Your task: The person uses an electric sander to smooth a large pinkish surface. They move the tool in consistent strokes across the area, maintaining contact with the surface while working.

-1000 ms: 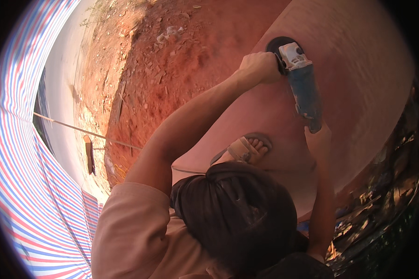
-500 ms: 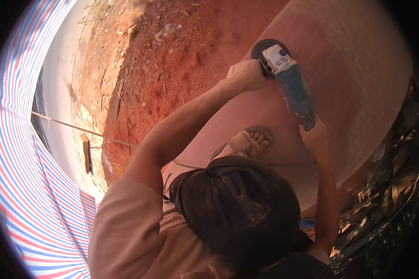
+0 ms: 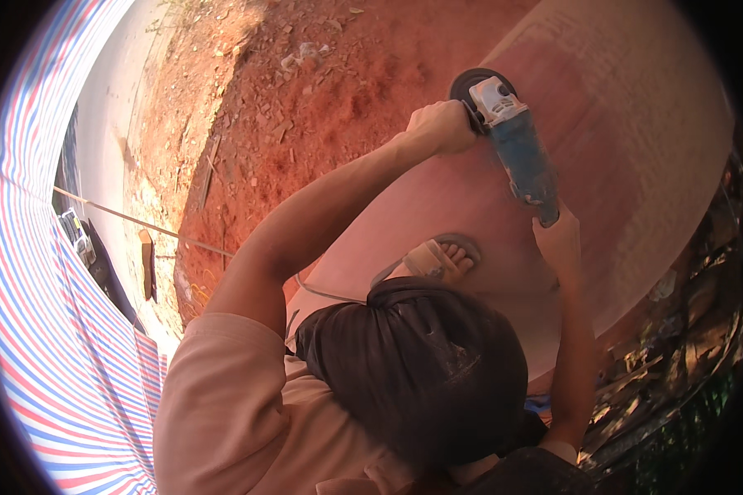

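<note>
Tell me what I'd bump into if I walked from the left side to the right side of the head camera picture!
Red, white and blue striped tarp → crumpled pale scrap → left hand → blue-and-white angle grinder → right hand → dry debris.

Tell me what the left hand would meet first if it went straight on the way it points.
Likely the grinder's pale head: the left hand is closed at its side, pointing rightward toward it. Depth is unclear from this single view.
</note>
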The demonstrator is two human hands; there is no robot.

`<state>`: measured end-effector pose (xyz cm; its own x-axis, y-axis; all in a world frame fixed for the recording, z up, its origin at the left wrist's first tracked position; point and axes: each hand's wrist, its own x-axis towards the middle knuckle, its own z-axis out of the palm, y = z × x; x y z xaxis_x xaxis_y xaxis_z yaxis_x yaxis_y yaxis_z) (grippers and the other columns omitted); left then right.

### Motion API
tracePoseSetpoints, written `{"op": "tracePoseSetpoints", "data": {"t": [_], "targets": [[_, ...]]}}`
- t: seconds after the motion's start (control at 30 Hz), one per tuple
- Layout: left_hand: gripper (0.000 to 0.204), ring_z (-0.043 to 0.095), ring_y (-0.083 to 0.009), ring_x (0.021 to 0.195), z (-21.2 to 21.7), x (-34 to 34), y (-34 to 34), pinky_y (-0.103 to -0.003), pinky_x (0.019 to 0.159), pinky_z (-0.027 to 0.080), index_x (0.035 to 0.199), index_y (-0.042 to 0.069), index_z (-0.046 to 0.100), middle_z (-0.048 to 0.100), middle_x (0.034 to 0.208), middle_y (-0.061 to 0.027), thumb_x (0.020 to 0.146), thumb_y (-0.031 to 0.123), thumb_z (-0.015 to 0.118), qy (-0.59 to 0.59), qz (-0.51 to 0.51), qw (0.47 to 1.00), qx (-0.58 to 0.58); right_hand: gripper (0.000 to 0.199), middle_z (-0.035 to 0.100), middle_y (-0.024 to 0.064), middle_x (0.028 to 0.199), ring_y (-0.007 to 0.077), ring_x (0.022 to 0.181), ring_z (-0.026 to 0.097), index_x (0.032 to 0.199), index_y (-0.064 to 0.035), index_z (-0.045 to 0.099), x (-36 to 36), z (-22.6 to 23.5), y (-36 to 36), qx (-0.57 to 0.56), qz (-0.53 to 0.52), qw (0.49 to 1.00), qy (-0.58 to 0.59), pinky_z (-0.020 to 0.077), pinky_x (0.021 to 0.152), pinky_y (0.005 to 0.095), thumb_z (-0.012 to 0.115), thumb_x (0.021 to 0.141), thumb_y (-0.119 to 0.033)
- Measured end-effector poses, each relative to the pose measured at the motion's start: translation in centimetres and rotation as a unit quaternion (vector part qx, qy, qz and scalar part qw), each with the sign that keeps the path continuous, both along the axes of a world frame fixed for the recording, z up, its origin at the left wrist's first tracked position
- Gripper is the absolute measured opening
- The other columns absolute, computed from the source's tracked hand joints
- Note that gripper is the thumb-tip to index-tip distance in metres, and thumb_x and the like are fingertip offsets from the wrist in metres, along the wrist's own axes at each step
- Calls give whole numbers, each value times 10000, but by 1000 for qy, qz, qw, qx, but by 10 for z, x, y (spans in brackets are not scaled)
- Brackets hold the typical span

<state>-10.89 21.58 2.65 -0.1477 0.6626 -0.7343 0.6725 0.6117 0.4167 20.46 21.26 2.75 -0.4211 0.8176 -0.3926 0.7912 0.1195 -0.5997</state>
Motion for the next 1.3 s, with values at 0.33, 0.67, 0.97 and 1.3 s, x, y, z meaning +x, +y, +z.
{"op": "tracePoseSetpoints", "data": {"t": [0.33, 0.67, 0.97, 1.3], "targets": [[271, 795, -239, 777, 3, 19, 111, -363, 751, 630, 977, 56, 802, 804, 957, -84, 904, 248, 626, 23, -114, 992, 40, 372, 795, 197, 1091, 386, 1053, 767, 1211, 14, 732, 17, -8, 53, -58, -118, 990, -49, 577, 890, 460, 768, 870, -129], [324, 769, -411, 972, -14, 18, -95, -502, 831, 600, 977, 2, 797, 789, 986, -235, 881, 266, 634, 13, 39, 996, 79, 406, 743, 275, 938, 503, 976, 717, 1288, -26, 689, 18, 5, -45, -77, 45, 996, -24, 567, 804, 528, 722, 894, -116], [317, 752, -285, 663, -1, -5, 23, -443, 649, 592, 903, 43, 784, 740, 733, -130, 911, 327, 643, -1, -31, 999, 22, 376, 770, 259, 1053, 475, 1030, 739, 1237, -3, 712, 1, -7, 17, 6, -13, 1000, 0, 581, 862, 514, 745, 877, -106], [300, 793, -252, 771, 3, 28, 113, -358, 757, 616, 984, 42, 796, 797, 931, -110, 900, 269, 619, -8, -109, 993, 36, 350, 794, 210, 1061, 380, 1028, 776, 1173, 7, 740, 36, -17, 59, -30, -103, 994, -34, 585, 865, 465, 794, 851, -122]]}}
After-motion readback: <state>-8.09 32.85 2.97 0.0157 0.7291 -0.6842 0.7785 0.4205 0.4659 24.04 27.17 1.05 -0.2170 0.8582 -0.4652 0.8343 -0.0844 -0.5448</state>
